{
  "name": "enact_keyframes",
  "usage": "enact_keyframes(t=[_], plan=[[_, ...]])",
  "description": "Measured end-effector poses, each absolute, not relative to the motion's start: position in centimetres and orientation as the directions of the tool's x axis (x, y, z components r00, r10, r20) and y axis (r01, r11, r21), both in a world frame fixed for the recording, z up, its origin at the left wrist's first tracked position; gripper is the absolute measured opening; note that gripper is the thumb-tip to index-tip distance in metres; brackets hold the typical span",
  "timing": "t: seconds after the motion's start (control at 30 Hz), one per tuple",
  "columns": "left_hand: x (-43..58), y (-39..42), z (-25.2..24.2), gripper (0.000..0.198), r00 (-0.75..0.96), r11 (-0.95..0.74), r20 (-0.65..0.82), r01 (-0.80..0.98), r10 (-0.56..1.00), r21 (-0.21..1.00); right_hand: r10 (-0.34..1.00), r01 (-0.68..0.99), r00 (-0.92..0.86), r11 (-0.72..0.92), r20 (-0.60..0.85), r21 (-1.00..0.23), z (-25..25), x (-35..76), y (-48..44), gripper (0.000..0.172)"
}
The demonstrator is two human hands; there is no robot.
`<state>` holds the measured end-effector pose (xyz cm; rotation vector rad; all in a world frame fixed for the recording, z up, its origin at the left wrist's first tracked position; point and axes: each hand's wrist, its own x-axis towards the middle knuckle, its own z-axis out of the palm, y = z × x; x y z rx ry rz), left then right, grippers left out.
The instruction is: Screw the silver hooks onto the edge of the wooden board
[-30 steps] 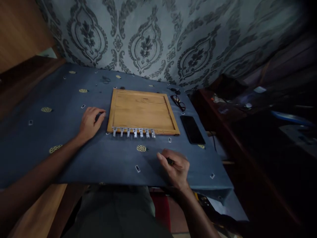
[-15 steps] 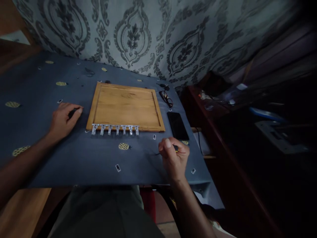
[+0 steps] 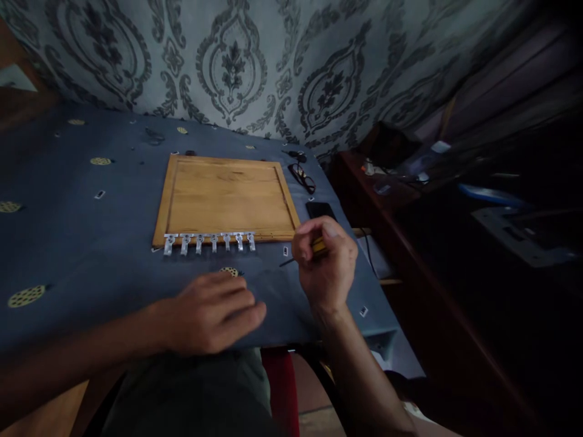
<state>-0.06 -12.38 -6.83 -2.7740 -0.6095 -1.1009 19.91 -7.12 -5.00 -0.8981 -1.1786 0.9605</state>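
Your left hand (image 3: 212, 315) had swung to your side of the board (image 3: 228, 194), which lay beyond its fingers; their grip couldn't be told. Your right hand (image 3: 328, 267) had moved nearer, fingers wrapped around the tool (image 3: 319, 245), clips (image 3: 214, 243) left of them.

The left forearm (image 3: 104, 340) and right forearm (image 3: 364, 370) are bare, both slender and narrowing toward uncovered wrists. The left hand (image 3: 212, 312) is bare too, slightly blurred; on the equally bare right hand (image 3: 327, 264) a rounded thumbnail (image 3: 330, 230) shows. A dark grey-green garment (image 3: 195, 388), plain and softly creased, covers the lap; shirt or trousers, I cannot tell.
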Motion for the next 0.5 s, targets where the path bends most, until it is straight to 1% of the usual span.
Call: enact_keyframes(t=[0.07, 0.13, 0.33, 0.5], plan=[[1.6, -13.0, -8.0, 0.014, 0.716, -0.949, 0.650, 0.316, 0.255, 0.024, 0.932, -0.186, 0.137, 0.357, 0.336, -0.915, -4.7, 19.1, -6.3, 0.019], [2.4, -13.6, -9.3, 0.014, 0.735, -0.959, 0.637, 0.283, 0.233, 0.023, 0.928, -0.207, 0.145, 0.368, 0.343, -0.906, -4.8, 18.5, -5.7, 0.018], [1.7, -14.3, -11.0, 0.008, 0.760, -0.953, 0.580, 0.285, 0.293, 0.107, 0.938, -0.175, 0.160, 0.333, 0.306, -0.927, -6.8, 18.0, -5.3, 0.024], [1.1, -14.0, -10.7, 0.008, 0.793, -0.950, 0.524, 0.278, 0.310, 0.140, 0.926, -0.163, 0.147, 0.369, 0.347, -0.915, -7.6, 18.5, -6.1, 0.029]])
